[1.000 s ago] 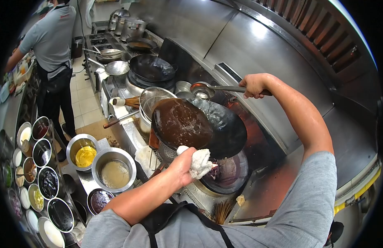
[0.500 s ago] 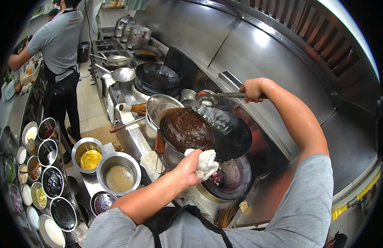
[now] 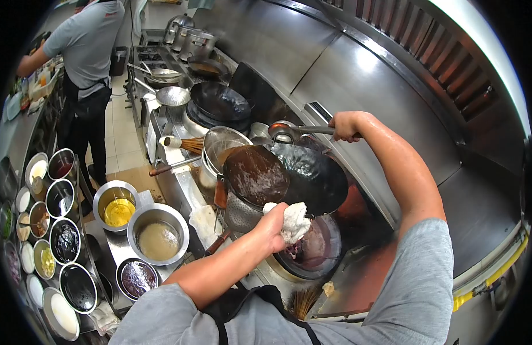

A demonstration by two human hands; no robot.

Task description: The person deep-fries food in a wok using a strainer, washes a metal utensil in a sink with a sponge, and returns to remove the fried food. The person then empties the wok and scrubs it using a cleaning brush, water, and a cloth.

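Note:
My left hand (image 3: 273, 227) is closed round a white cloth (image 3: 295, 223) at the near edge of a black wok (image 3: 317, 179). The wok is tilted to the left above a burner (image 3: 317, 247), with dark brown liquid (image 3: 257, 175) in its left part. Under that side are a pot and a round wire strainer (image 3: 223, 144), partly hidden by the wok. My right hand (image 3: 347, 126) grips the handle of a ladle (image 3: 283, 129), held beyond the wok near small metal containers.
A second black wok (image 3: 220, 101) sits on the burner behind. Two metal pots, one with yellow liquid (image 3: 119, 212) and one with cloudy liquid (image 3: 158, 240), stand at left beside several sauce containers (image 3: 65, 241). A co-worker (image 3: 90, 63) stands at the far left counter.
The ladle's bowl has turned and shows reddish liquid again. My right hand has shifted slightly left. The wok stays tilted, its liquid covering a slightly smaller area. The camera view has shifted a little.

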